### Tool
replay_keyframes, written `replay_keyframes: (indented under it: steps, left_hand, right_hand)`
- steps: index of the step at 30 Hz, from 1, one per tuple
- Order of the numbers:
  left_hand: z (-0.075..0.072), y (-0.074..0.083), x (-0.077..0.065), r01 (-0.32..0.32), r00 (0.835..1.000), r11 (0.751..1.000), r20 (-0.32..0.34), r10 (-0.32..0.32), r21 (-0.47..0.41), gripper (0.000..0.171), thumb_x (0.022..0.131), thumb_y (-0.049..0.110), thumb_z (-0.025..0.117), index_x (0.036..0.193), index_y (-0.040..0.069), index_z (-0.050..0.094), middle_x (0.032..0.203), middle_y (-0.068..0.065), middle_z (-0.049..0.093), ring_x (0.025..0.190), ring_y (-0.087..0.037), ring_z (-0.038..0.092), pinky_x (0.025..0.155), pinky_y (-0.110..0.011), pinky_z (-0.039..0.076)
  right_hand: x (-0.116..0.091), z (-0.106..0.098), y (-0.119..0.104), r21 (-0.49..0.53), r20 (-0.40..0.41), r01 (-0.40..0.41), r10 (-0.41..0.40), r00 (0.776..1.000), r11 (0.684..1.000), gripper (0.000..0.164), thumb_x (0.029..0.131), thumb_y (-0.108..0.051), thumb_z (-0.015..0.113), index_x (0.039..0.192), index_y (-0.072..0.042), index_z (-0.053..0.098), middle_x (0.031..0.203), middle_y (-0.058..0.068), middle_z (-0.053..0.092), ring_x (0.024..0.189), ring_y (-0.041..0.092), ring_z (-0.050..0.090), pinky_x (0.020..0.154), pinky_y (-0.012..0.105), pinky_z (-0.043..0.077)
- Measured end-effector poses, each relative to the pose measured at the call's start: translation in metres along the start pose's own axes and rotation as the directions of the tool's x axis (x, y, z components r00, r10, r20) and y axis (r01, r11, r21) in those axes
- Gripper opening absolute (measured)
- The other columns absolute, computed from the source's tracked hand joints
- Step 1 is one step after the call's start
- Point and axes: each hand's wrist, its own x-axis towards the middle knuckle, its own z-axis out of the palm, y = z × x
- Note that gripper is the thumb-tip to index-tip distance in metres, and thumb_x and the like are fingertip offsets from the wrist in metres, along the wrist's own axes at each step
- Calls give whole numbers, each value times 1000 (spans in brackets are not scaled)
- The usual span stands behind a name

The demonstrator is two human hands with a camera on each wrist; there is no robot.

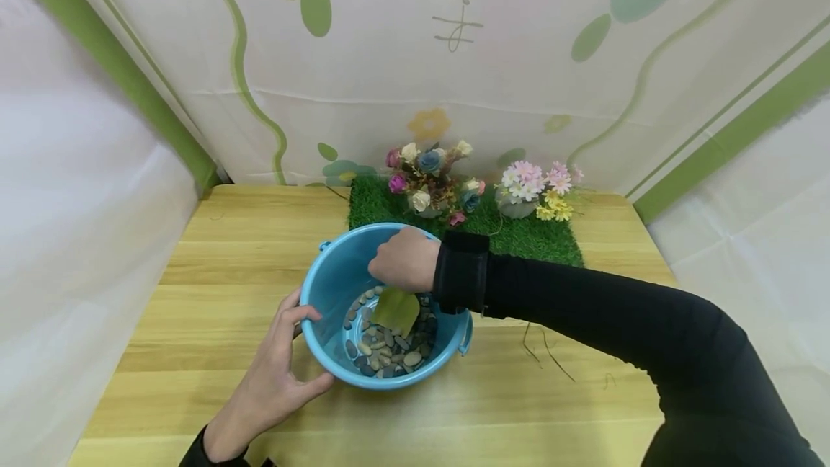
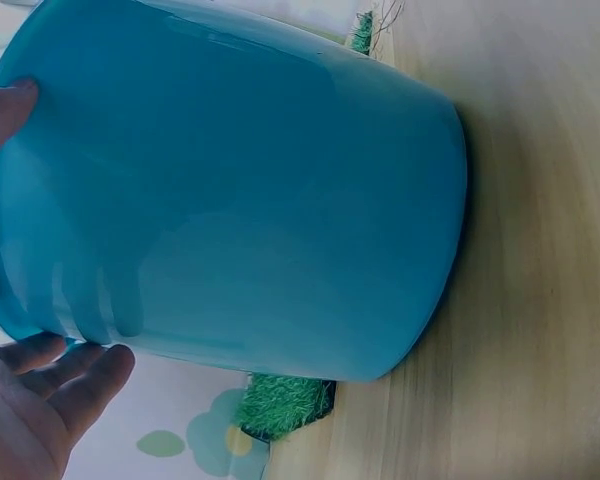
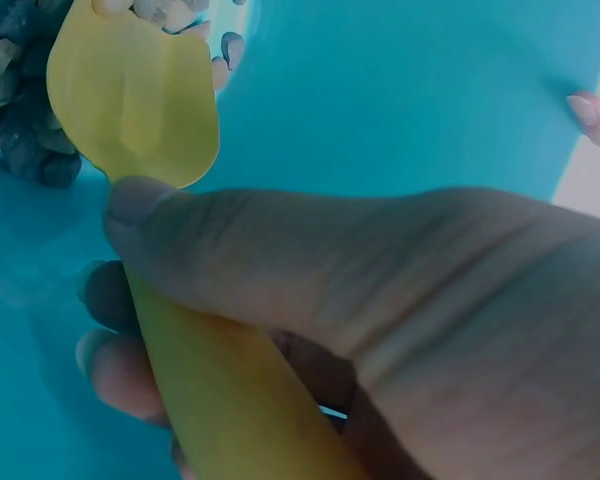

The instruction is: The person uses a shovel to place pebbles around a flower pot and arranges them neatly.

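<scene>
A light blue plastic bucket (image 1: 337, 287) stands on the wooden table, with grey and tan pebbles (image 1: 392, 357) spread over its bottom. My left hand (image 1: 275, 370) holds the bucket's left rim, a finger hooked over the edge and the thumb against the outside; the left wrist view shows fingers on the outer wall. Inside the bucket, my right hand (image 1: 406, 261) grips a yellow toy shovel (image 3: 145, 110) by its handle, the thumb lying along it near the blade. The blade points down at the pebbles. Part of the bucket's right side is hidden behind my right wrist.
Behind the bucket lies a green artificial-grass mat (image 1: 551, 240). Two flower arrangements, one of mixed roses (image 1: 431, 179) and one of pink and yellow blossoms (image 1: 534, 189), stand on it. Dry stems (image 1: 558, 365) lie right of the bucket. A patterned curtain (image 1: 402, 70) hangs behind the table.
</scene>
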Motion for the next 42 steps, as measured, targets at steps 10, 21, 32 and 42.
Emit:
replay_keyframes:
  steps: [10, 21, 32, 42]
  left_hand:
    - [1, 0, 0, -2, 1000, 1000, 5, 2, -2, 74, 69, 12, 89, 127, -1, 44, 159, -14, 28, 134, -36, 39, 100, -35, 47]
    - [1, 0, -1, -1, 1000, 1000, 4, 1, 2, 74, 70, 13, 89, 126, -3, 44, 159, -14, 28, 134, -36, 40, 102, -29, 44]
    - [1, 1, 4, -2, 1000, 1000, 10, 2, 14, 74, 70, 12, 89, 127, 0, 43, 160, -14, 26, 134, -36, 39, 95, -45, 52]
    - [1, 0, 1, 4, 1000, 1000, 7, -4, 10, 74, 71, 12, 89, 128, 2, 43, 160, -14, 27, 134, -36, 40, 97, -41, 51]
  right_hand:
    - [8, 6, 1, 80, 92, 24, -32, 995, 997, 21, 104, -9, 56, 84, -14, 56, 68, -1, 40, 60, 13, 31, 56, 27, 25]
    - [12, 10, 1, 113, 119, 44, -58, 991, 993, 21, 104, -12, 57, 84, -16, 55, 68, -2, 40, 59, 13, 33, 57, 28, 27]
    - [14, 7, 4, 160, 152, 26, -51, 987, 987, 23, 98, -8, 67, 80, -16, 55, 68, -3, 46, 58, 12, 37, 55, 26, 31]
    - [21, 14, 2, 284, 215, 31, -95, 972, 958, 11, 91, -15, 79, 101, -13, 74, 80, -7, 61, 70, 12, 54, 64, 26, 45]
